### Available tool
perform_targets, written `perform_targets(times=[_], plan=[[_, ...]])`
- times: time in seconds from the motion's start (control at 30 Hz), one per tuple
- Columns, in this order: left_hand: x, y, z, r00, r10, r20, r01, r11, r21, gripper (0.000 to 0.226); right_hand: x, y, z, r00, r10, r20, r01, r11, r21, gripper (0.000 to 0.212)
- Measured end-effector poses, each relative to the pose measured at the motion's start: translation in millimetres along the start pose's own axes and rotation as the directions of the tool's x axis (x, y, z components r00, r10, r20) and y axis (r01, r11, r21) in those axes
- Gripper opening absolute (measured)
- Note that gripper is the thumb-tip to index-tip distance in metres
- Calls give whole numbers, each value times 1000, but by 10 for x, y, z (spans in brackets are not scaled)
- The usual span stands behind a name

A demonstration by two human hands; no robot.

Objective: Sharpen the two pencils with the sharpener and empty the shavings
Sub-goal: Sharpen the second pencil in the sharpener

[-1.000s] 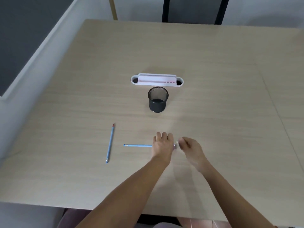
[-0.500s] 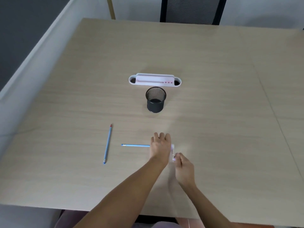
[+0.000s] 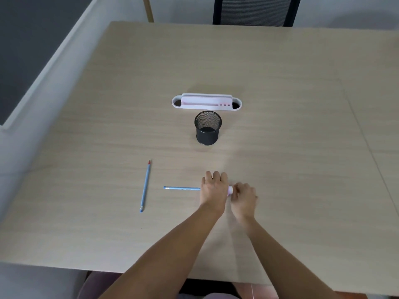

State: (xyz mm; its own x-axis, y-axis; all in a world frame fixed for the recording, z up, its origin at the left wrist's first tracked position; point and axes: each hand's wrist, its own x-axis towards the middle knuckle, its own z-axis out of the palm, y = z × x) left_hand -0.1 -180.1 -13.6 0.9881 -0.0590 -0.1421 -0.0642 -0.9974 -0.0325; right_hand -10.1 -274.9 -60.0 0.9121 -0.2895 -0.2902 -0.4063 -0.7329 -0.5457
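Observation:
My left hand (image 3: 213, 192) is closed around a blue pencil (image 3: 182, 188) held level over the table, its blunt end sticking out to the left. The pencil's other end is hidden inside a small pink-white sharpener (image 3: 230, 190), which my right hand (image 3: 244, 197) grips, right next to the left hand. A second blue pencil (image 3: 145, 186) with a red tip lies loose on the table (image 3: 280, 147) to the left, tip pointing away from me.
A black mesh cup (image 3: 207, 128) stands in the middle of the table, with a white and pink desk organiser (image 3: 206, 101) just behind it. A dark chair (image 3: 254, 9) is at the far edge. A wall runs along the left.
My right hand dropped lower and toward me half a second ago, then came back up level with the left hand; the sharpener turned with it. The loose pencil has not moved.

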Motion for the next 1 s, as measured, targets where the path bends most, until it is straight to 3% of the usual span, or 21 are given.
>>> perform_targets(times=[0.1, 0.23, 0.33, 0.47, 0.57, 0.67, 0.8, 0.9, 1.0], plan=[[-4, 7, -22, 999, 16, -36, -15, 1000, 12, 45, -352, 133, 55, 1000, 0, 10, 0, 1000, 3, 24], [-2, 3, 29, 998, 56, 22, -56, 998, 5, 47, -492, 84, -209, 995, -38, 93, 2, 931, 364, 40], [27, -4, 136, 995, 88, 35, -87, 995, -41, 41, -276, -104, -411, 982, -131, 134, 56, 886, 460, 44], [30, -16, 100, 996, 67, 64, -63, 996, -67, 44, 183, -279, -378, 992, -62, 113, 8, 907, 421, 45], [18, -13, 75, 998, 51, 37, -50, 998, -33, 50, 287, -165, -184, 991, 81, 102, -109, 946, 305, 28], [27, -2, 63, 999, 30, -20, -31, 999, -45, 43, 96, 18, 17, 995, 97, -30, -96, 994, 52, 20], [16, 10, 41, 1000, 28, 1, -28, 999, -31, 49, -162, 117, 89, 989, 89, -121, -87, 996, 25, 15], [11, -3, -8, 998, 55, 21, -54, 998, -30, 50, -121, 103, 6, 996, 80, -31, -79, 997, 26, 15], [45, -29, 1, 988, 92, 122, -87, 995, -49, 59, -14, 122, -188, 988, -72, 138, 61, 995, 81, 10]])
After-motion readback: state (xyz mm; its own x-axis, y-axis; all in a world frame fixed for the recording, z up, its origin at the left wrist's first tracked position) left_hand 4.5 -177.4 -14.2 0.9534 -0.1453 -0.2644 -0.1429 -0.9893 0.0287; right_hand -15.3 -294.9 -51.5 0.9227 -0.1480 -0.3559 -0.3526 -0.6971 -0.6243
